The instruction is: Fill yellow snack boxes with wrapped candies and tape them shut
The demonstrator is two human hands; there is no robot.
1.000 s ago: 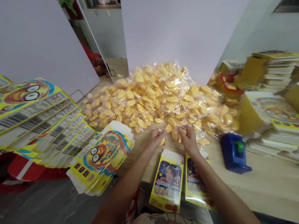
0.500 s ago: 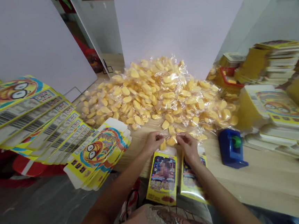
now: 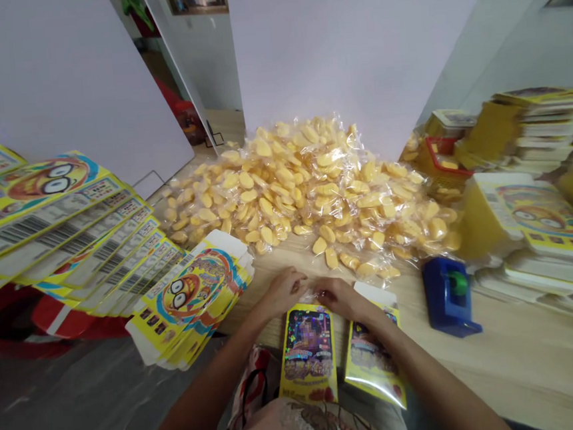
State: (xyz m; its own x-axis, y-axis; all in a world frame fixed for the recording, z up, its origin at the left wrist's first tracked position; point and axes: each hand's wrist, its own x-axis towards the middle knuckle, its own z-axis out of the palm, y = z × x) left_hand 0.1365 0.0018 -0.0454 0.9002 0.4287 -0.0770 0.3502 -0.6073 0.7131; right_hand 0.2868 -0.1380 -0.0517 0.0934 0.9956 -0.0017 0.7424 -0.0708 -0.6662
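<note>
A yellow printed box [image 3: 306,354] lies face up at the table's front edge, with both hands at its top end. My left hand [image 3: 284,290] is closed at the box's upper left corner, fingertips pinched. My right hand [image 3: 337,294] is closed at the upper right, its fingers bent down. Something pale shows between the fingertips; whether it is clear wrapper or a box flap, I cannot tell. A second yellow box [image 3: 372,361] with its white flap raised lies partly under my right forearm. Beyond the hands is a heap of clear packets [image 3: 288,181] holding yellow oval pieces.
To the left are fanned flat cartons [image 3: 91,219] and a slanted carton stack [image 3: 193,293]. A blue tape dispenser [image 3: 448,298] stands on the right, before stacked cartons [image 3: 542,219] and a red basket [image 3: 444,154]. A white panel [image 3: 352,48] rises behind the heap.
Both hands have come toward me and closer together at the left box's top. The packet with yellow pieces held between them is now out of sight. The view has shifted slightly.
</note>
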